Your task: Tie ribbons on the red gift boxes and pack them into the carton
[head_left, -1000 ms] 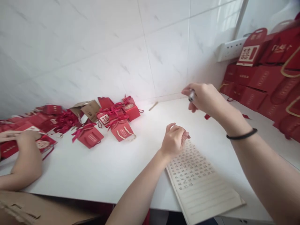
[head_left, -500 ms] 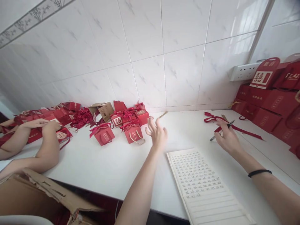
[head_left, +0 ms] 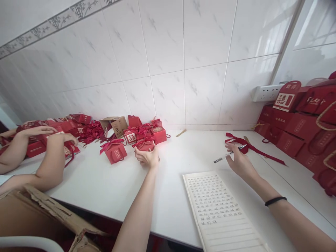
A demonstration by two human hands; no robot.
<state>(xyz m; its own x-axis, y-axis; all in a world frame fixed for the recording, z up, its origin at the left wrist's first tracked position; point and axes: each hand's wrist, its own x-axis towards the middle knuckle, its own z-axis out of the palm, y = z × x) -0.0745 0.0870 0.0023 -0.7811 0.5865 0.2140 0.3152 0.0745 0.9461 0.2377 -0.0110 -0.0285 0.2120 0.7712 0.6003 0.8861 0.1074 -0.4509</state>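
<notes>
My left hand closes around a small red paper gift box with a ribbon bow, just beyond my fingertips. It looks light and crushable, so I'd grip its side walls. My right hand pinches a slim pen.

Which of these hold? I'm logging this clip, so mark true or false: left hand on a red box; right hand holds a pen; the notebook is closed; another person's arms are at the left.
1. The left hand rests on a red box: true.
2. The right hand holds a pen: true.
3. The notebook is closed: false, it lies open, showing written lines.
4. Another person's arms are at the left: true.
5. The pen touches the notebook: false, it is apart from it.
</notes>
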